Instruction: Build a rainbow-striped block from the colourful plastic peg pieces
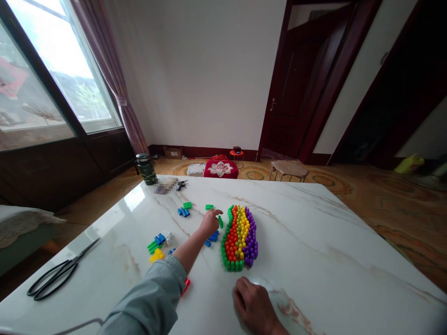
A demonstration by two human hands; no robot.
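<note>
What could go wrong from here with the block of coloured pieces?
The left hand is close to the block of coloured pieces, so a stray finger might nudge its green edge out of line. The right hand sits just off the near end and could bump it. The left sleeve might drag the red piece beside it.

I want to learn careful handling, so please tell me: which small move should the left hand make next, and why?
Probably move the green piece at the left hand slightly right, toward the green edge of the multicoloured cluster: the colours match, and only a short gap separates piece and edge. Whether the hand holds it is unclear.
</note>
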